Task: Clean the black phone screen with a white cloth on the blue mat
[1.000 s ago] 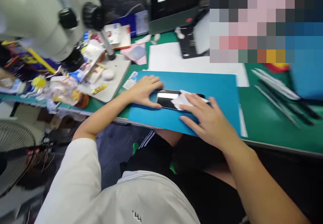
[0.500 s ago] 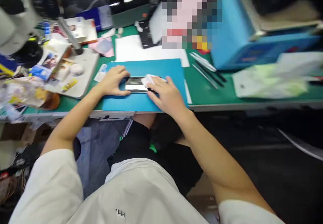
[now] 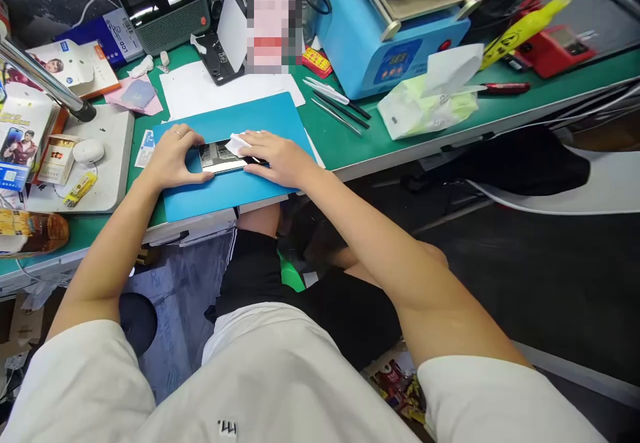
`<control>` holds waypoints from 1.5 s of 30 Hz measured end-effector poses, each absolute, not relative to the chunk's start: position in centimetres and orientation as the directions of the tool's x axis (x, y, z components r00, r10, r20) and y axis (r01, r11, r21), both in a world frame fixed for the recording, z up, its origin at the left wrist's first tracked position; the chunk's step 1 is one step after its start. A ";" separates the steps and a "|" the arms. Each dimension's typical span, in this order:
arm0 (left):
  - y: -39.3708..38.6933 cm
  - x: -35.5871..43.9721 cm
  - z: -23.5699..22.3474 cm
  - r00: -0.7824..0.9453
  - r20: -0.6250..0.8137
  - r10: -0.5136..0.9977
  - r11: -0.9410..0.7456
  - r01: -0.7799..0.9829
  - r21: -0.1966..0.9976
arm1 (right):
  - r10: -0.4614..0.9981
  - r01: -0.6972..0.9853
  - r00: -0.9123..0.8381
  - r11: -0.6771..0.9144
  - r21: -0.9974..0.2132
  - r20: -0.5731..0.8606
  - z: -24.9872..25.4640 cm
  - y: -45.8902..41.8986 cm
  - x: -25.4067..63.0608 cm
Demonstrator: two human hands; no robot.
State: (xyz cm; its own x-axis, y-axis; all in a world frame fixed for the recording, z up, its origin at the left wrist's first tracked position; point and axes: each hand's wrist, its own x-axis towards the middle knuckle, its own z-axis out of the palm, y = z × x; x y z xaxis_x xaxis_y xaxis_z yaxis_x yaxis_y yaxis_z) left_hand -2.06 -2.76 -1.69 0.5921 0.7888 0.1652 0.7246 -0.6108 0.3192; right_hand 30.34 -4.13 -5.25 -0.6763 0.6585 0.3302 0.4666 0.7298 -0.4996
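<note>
A dark, glossy phone (image 3: 218, 156) lies flat on the blue mat (image 3: 215, 196), its surface catching reflections. My left hand (image 3: 173, 156) grips its left end, thumb along the near edge and fingers at the far edge. Over the phone's right part, my right hand (image 3: 277, 158) presses a folded white tissue (image 3: 237, 144) onto the surface. The right fingers and palm hide that end of the phone.
Behind the mat lie white paper (image 3: 185, 90) and an open black case (image 3: 220, 56). Tweezers and pens (image 3: 340, 104), a tissue pack (image 3: 425, 106) and a blue machine (image 3: 385, 43) stand to the right. Boxes (image 3: 30, 130) and a lamp arm (image 3: 45, 73) crowd the left.
The view has swung to the right and sharpened, so the desk's contents appear further left. Both hands stay at the phone, with the tissue still under the right fingers.
</note>
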 end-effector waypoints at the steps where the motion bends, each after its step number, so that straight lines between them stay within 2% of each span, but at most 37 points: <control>1: -2.7 -2.0 -1.7 0.593 0.164 0.788 -0.612 0.727 0.313 | 0.655 0.464 -0.678 0.733 -0.497 0.334 -5.3 -4.0 30.3; 10: -3.1 -1.8 -1.3 0.589 0.119 0.799 -0.601 0.776 0.191 | 0.695 0.489 -0.634 0.701 -0.519 0.340 -5.4 -3.7 30.2; 15: -10.8 -4.2 -2.3 0.400 0.240 0.885 -0.454 0.857 0.245 | 0.685 0.497 -0.644 0.712 -0.495 0.339 -5.4 -4.1 30.1; 18: -14.2 -4.9 -2.7 0.304 0.299 0.905 -0.377 0.897 0.230 | 0.680 0.494 -0.658 0.715 -0.496 0.325 -5.4 -4.1 30.2; 24: -14.1 -4.4 -2.0 0.348 0.170 0.922 -0.383 0.887 0.259 | 0.545 0.393 -0.797 0.794 -0.464 0.260 -4.7 -2.8 31.5; 36: -14.6 -4.1 -1.0 0.343 0.096 0.934 -0.356 0.904 0.237 | 0.424 0.294 -0.844 0.877 -0.380 0.327 -4.6 -2.9 31.4; 41: -14.5 -4.6 -1.2 0.378 0.135 0.916 -0.398 0.896 0.194 | 0.480 0.333 -0.790 0.858 -0.391 0.381 -5.0 -2.9 31.5; 45: -14.3 -4.6 -1.3 0.393 0.143 0.909 -0.415 0.885 0.211 | 0.517 0.367 -0.779 0.835 -0.410 0.355 -5.1 -2.8 31.5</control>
State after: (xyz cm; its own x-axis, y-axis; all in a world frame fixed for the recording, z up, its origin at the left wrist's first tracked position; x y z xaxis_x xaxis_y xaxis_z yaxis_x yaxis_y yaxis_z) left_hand -4.63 -14.29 -1.28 0.3925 0.9086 0.1430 0.8849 -0.4155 0.2107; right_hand 31.54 -2.82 -5.11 -0.7787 0.5171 0.3553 0.3674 0.8349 -0.4098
